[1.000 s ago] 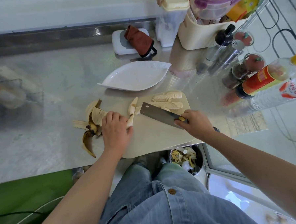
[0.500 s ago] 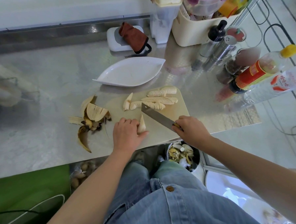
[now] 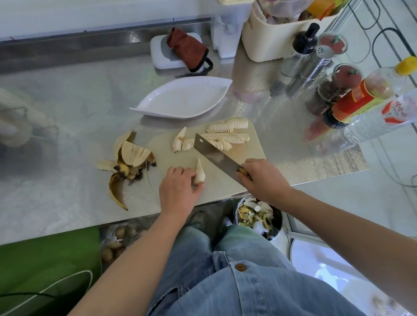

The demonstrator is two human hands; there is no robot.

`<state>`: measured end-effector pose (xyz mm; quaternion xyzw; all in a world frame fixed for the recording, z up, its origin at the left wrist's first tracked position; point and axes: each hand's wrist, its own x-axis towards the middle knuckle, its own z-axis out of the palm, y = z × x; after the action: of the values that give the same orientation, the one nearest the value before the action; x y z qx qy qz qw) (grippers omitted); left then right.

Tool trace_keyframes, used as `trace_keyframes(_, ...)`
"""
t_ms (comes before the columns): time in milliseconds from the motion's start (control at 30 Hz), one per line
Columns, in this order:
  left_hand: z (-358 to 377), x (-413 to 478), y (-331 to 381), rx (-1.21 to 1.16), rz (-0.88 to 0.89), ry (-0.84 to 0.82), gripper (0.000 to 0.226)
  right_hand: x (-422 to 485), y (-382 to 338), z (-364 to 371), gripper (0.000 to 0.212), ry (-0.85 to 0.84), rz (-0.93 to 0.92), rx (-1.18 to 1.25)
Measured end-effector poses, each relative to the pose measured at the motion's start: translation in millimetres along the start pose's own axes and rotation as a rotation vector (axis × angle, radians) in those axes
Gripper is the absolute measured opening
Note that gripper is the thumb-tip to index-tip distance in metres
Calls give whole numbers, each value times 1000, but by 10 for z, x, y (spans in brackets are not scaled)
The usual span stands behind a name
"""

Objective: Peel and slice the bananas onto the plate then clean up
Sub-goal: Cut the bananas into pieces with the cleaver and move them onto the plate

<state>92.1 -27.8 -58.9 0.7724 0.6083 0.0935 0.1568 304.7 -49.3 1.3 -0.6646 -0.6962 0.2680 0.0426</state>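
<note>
A beige cutting board [image 3: 250,153] lies on the steel counter. My left hand [image 3: 179,192] pinches a short peeled banana piece [image 3: 199,172] near the board's front edge. My right hand [image 3: 264,179] grips the handle of a cleaver [image 3: 214,155], whose blade points up-left over the board. Sliced and split banana pieces [image 3: 228,134] lie at the board's far side, with two more pieces [image 3: 179,142] to their left. The white leaf-shaped plate [image 3: 182,98] behind the board holds nothing. Banana peels [image 3: 128,162] lie left of the board.
Bottles and spice jars [image 3: 344,95] crowd the right of the counter, with a cream bin [image 3: 276,36] and a white box with a brown cloth [image 3: 185,49] at the back. A waste bin [image 3: 256,215] with peels stands below the counter edge by my knees.
My left hand has drawn the banana piece from among the other pieces towards the board's front edge. The cleaver has stayed angled over the board in my right hand.
</note>
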Motion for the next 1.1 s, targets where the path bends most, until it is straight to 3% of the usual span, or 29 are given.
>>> trace_keyframes(733, 40, 17, 45, -16, -55, -25, 29, -46, -168, 299, 28, -101, 58, -43)
trace_keyframes(1100, 44, 26, 41, -38, -51, 0, 27, -28, -148, 212, 43, -50, 37, 3)
